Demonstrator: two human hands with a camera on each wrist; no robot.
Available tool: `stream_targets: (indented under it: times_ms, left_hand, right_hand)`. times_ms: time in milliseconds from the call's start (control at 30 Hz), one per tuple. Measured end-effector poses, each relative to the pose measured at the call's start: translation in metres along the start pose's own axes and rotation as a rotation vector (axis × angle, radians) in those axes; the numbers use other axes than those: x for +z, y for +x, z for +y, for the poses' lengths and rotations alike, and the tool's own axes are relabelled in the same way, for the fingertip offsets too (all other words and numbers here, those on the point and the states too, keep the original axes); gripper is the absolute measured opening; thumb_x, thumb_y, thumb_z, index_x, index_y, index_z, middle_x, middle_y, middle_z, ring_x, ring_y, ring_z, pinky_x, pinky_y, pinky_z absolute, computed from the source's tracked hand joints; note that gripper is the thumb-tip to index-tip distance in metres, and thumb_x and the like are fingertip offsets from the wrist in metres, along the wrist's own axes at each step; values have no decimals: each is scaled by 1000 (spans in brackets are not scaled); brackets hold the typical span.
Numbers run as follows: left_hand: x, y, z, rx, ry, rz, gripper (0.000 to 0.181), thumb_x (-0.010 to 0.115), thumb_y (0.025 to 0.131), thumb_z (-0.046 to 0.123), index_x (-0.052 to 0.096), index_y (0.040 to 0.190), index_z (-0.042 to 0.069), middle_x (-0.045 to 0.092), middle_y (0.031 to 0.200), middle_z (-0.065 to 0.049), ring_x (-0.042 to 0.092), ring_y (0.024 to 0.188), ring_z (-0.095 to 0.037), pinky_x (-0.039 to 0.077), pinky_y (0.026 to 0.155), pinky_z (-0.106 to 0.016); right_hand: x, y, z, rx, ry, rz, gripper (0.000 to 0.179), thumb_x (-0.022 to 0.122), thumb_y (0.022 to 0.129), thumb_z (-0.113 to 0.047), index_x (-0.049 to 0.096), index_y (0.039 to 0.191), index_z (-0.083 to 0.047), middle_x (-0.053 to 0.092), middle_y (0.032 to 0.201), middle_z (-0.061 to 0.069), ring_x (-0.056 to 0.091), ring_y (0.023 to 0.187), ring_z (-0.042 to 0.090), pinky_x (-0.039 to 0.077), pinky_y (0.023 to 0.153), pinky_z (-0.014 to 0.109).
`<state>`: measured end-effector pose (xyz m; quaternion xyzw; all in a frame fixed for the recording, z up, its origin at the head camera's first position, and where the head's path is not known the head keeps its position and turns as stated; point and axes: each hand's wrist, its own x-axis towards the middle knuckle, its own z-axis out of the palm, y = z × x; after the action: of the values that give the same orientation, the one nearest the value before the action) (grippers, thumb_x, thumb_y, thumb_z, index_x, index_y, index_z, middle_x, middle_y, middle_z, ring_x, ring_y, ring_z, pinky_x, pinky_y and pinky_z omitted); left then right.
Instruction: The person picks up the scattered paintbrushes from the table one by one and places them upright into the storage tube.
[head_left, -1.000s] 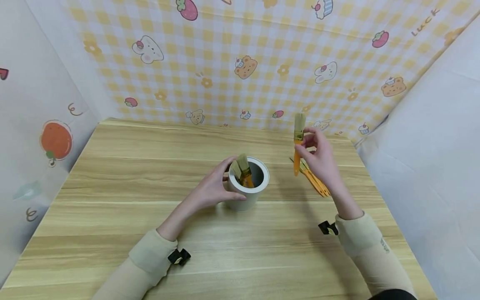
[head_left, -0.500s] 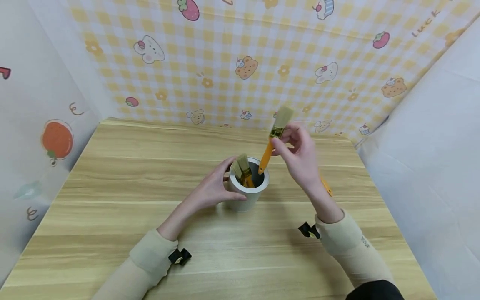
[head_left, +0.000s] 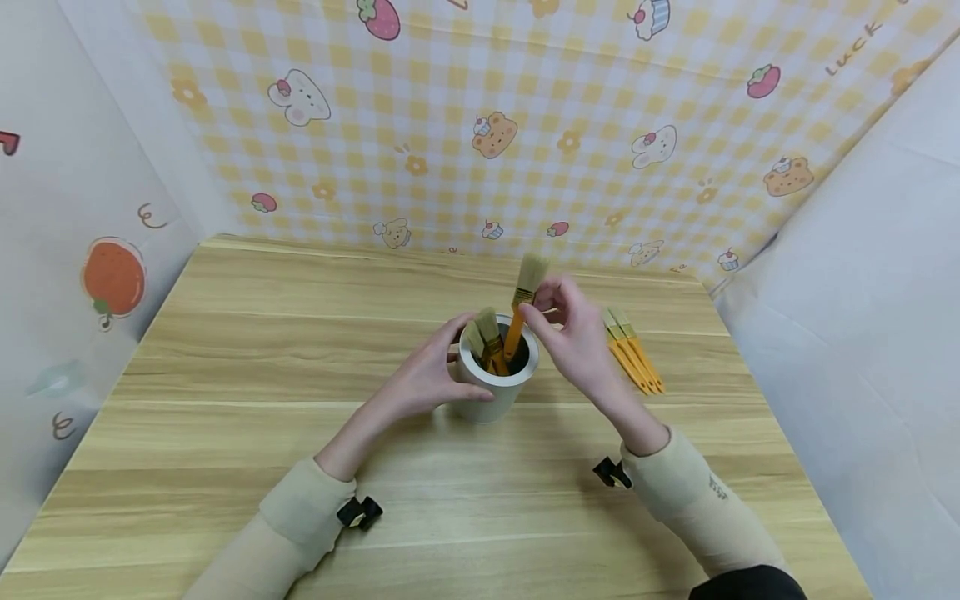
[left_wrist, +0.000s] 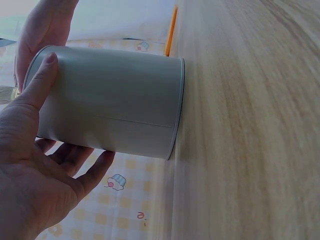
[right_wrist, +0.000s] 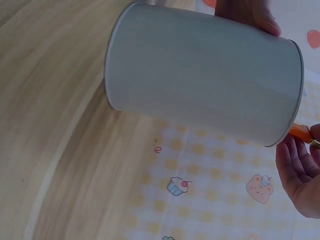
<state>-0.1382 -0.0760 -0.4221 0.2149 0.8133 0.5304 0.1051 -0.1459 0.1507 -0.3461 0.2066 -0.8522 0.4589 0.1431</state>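
A light grey can (head_left: 491, 408) stands on the wooden table, with several paintbrushes (head_left: 492, 340) leaning bristles up inside it. My left hand (head_left: 427, 375) grips the can around its upper left side; in the left wrist view the thumb (left_wrist: 44, 80) lies along the wall near the rim. My right hand (head_left: 573, 337) pinches another paintbrush (head_left: 517, 321) near its metal band, bristles up. That brush's orange handle reaches down into the can's mouth. In the right wrist view the can (right_wrist: 205, 75) hides the lower part of the handle.
To the right of the can, several orange-handled paintbrushes (head_left: 636, 357) lie side by side on the table (head_left: 300, 467). A yellow checked cloth (head_left: 450, 108) hangs along the back edge, and white sheets (head_left: 862, 275) stand at both sides.
My right hand has carried the paintbrush left from above the lying brushes and lowered its handle into the can. My left hand and the can have stayed in place.
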Motion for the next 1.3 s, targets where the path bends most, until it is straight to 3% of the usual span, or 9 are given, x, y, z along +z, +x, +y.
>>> stream_targets:
  times_ms: [267, 533, 733, 1000, 1300]
  left_hand:
    - [0, 0, 0, 3, 1, 1, 112, 96, 72, 30, 27, 161, 29, 43, 160, -7, 56, 137, -41, 49, 114, -57]
    - [0, 0, 0, -3, -7, 0, 112, 95, 73, 30, 27, 161, 27, 42, 160, -7, 56, 137, -42, 49, 114, -58]
    - [0, 0, 1, 6, -9, 3, 111, 95, 73, 29, 28, 160, 27, 43, 158, -6, 55, 139, -39, 50, 114, -56]
    - [0, 0, 1, 15, -2, 8, 111, 96, 72, 28, 28, 160, 27, 44, 158, -6, 56, 138, -39, 50, 114, -56]
    - [0, -1, 3, -8, 15, 5, 112, 95, 72, 30, 27, 161, 27, 42, 161, -8, 57, 136, -43, 50, 113, -58]
  right_hand:
    - [6, -6, 9, -49, -12, -19, 12, 70, 97, -8, 61, 104, -3, 67, 88, 9, 65, 81, 14, 58, 78, 19]
    - [11, -9, 18, -26, -62, -37, 8, 71, 97, -9, 64, 100, -6, 70, 97, 9, 68, 92, 21, 63, 88, 41]
    - [12, -12, 20, -9, -79, -46, 9, 71, 97, -11, 67, 103, -6, 71, 105, 10, 69, 99, 25, 63, 90, 47]
    - [5, -12, 24, -7, -53, 11, 13, 69, 99, -11, 68, 109, -3, 73, 105, 12, 69, 97, 24, 62, 89, 46]
    - [-15, -14, 48, 99, -123, -1, 23, 64, 103, -19, 69, 121, -6, 74, 111, 11, 69, 100, 21, 62, 87, 33]
